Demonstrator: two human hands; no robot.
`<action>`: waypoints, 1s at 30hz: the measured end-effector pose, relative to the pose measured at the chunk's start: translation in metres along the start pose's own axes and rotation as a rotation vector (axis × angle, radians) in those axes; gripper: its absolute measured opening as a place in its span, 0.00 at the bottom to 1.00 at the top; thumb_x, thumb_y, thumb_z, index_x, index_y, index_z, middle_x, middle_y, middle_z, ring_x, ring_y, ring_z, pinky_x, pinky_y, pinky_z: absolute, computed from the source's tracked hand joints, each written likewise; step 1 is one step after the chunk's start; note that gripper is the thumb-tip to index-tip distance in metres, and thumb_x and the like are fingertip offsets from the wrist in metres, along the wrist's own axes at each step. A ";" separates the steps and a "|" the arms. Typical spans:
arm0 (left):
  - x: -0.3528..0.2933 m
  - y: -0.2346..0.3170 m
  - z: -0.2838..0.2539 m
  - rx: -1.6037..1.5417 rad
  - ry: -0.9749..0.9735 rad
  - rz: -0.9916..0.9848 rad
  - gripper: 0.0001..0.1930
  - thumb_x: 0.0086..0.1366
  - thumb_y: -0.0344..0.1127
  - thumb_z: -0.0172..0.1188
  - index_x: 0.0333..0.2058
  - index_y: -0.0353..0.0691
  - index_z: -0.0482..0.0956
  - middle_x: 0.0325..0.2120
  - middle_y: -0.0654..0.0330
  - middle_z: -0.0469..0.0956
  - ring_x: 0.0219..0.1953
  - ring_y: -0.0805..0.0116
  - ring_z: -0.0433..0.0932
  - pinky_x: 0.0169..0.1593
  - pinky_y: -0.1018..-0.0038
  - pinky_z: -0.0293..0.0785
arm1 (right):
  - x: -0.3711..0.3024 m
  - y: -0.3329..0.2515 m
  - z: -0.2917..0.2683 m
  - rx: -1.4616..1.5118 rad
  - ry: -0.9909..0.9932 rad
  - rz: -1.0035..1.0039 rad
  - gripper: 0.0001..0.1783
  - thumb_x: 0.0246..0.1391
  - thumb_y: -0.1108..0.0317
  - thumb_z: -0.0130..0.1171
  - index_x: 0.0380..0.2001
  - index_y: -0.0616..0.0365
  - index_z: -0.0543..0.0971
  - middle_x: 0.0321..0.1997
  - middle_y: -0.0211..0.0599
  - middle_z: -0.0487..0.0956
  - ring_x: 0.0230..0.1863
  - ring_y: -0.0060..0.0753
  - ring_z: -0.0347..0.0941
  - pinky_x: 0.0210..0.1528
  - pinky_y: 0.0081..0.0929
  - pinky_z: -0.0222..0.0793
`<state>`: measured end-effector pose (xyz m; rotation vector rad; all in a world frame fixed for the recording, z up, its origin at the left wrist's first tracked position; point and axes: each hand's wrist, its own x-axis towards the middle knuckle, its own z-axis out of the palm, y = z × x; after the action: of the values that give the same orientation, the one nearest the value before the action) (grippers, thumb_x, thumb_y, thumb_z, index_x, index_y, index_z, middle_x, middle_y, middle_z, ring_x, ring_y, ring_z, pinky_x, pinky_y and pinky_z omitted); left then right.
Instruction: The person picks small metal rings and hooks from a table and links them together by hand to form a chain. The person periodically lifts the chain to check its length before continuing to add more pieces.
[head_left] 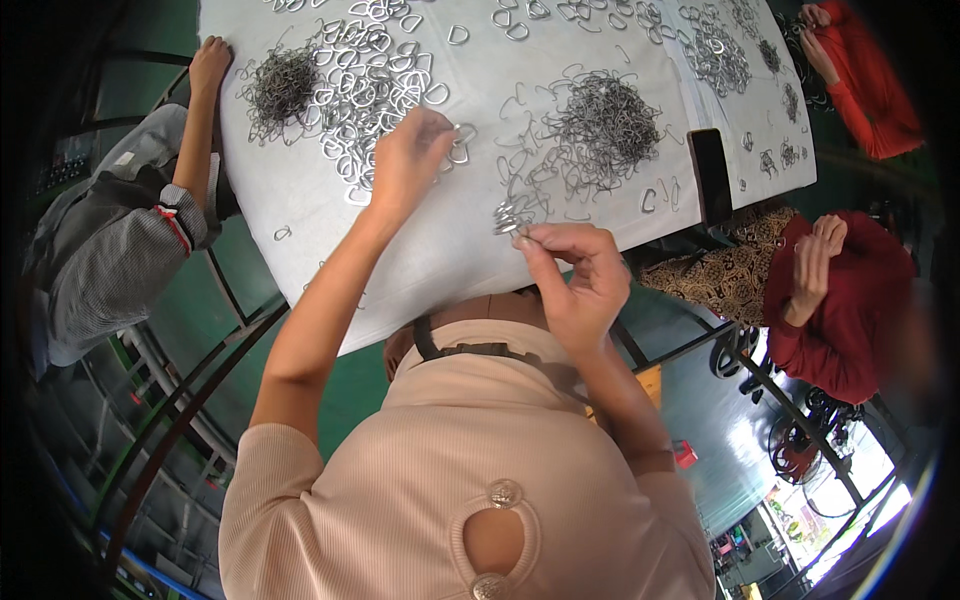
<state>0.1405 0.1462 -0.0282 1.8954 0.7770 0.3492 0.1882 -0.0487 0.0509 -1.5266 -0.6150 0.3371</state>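
Observation:
My left hand (408,165) is over the table, beside a large pile of silver D-rings (365,95). Its fingers are bent together, and a metal D-ring (462,145) shows at the fingertips, a little blurred. Nearer to me, my right hand (585,275) pinches a small bunch of shiny metal rings (508,218) between thumb and index finger. Just beyond that bunch lies a tangled heap of thin dark wire hooks (610,130), with loose ones scattered on its near left side.
A white-covered table (450,260) carries another dark wire heap (283,85) at left and more rings (715,60) at far right. A black phone (709,175) lies near the right edge. People sit around: a grey sleeve (130,250) left, red sleeves (870,90) right.

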 end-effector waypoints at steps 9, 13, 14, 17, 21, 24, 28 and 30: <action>-0.082 0.076 -0.028 -0.631 -0.092 -0.077 0.07 0.59 0.20 0.58 0.37 0.27 0.76 0.34 0.55 0.78 0.36 0.72 0.78 0.42 0.78 0.76 | -0.002 0.003 0.018 -0.033 0.012 0.086 0.07 0.46 0.81 0.62 0.30 0.64 0.75 0.30 0.38 0.80 0.32 0.26 0.78 0.38 0.20 0.75; -0.087 0.078 -0.029 -0.672 -0.049 0.031 0.08 0.58 0.18 0.57 0.37 0.26 0.75 0.35 0.54 0.77 0.37 0.71 0.78 0.44 0.77 0.76 | -0.004 0.011 0.020 -0.061 -0.058 -0.035 0.10 0.46 0.81 0.61 0.34 0.64 0.74 0.35 0.40 0.79 0.36 0.30 0.78 0.34 0.20 0.75; -0.087 0.078 -0.030 -0.676 -0.045 0.043 0.08 0.58 0.17 0.56 0.37 0.26 0.74 0.35 0.54 0.77 0.37 0.71 0.78 0.44 0.76 0.77 | -0.004 0.013 0.022 -0.031 -0.053 -0.067 0.11 0.47 0.80 0.61 0.35 0.63 0.74 0.36 0.41 0.78 0.36 0.30 0.78 0.32 0.21 0.75; -0.086 0.076 -0.037 -0.667 -0.002 0.093 0.08 0.58 0.17 0.56 0.37 0.26 0.74 0.35 0.54 0.76 0.37 0.71 0.78 0.43 0.77 0.77 | -0.001 0.031 0.009 -0.213 -0.112 0.042 0.13 0.49 0.76 0.60 0.40 0.62 0.73 0.39 0.42 0.75 0.39 0.35 0.76 0.31 0.27 0.74; -0.081 0.076 -0.050 -0.625 0.065 0.128 0.08 0.58 0.18 0.56 0.38 0.27 0.74 0.35 0.55 0.77 0.34 0.71 0.79 0.39 0.79 0.76 | 0.002 0.103 -0.012 -0.813 -0.097 0.178 0.15 0.53 0.68 0.55 0.44 0.61 0.72 0.40 0.44 0.72 0.40 0.44 0.73 0.37 0.38 0.72; -0.074 0.076 -0.053 -0.615 0.132 0.139 0.08 0.58 0.19 0.56 0.38 0.28 0.74 0.35 0.54 0.77 0.33 0.71 0.79 0.37 0.79 0.76 | 0.001 0.120 -0.011 -0.933 -0.370 0.136 0.18 0.54 0.66 0.54 0.48 0.60 0.72 0.41 0.44 0.71 0.42 0.48 0.72 0.41 0.42 0.70; -0.068 0.078 -0.058 -0.619 0.197 0.177 0.07 0.59 0.19 0.56 0.38 0.29 0.74 0.34 0.54 0.77 0.32 0.71 0.78 0.38 0.77 0.77 | 0.030 0.119 -0.002 -0.911 -0.315 0.126 0.19 0.53 0.66 0.55 0.49 0.56 0.72 0.42 0.43 0.71 0.41 0.48 0.73 0.41 0.42 0.70; -0.065 0.078 -0.060 -0.630 0.212 0.196 0.07 0.59 0.20 0.56 0.38 0.29 0.74 0.34 0.54 0.77 0.32 0.70 0.78 0.38 0.76 0.77 | 0.049 0.125 0.003 -0.991 -0.196 0.190 0.18 0.53 0.65 0.55 0.48 0.54 0.74 0.41 0.42 0.71 0.40 0.48 0.74 0.41 0.42 0.70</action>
<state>0.0869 0.1242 0.0743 1.3483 0.5308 0.8245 0.2467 -0.0135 -0.0645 -2.5328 -0.8546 0.3447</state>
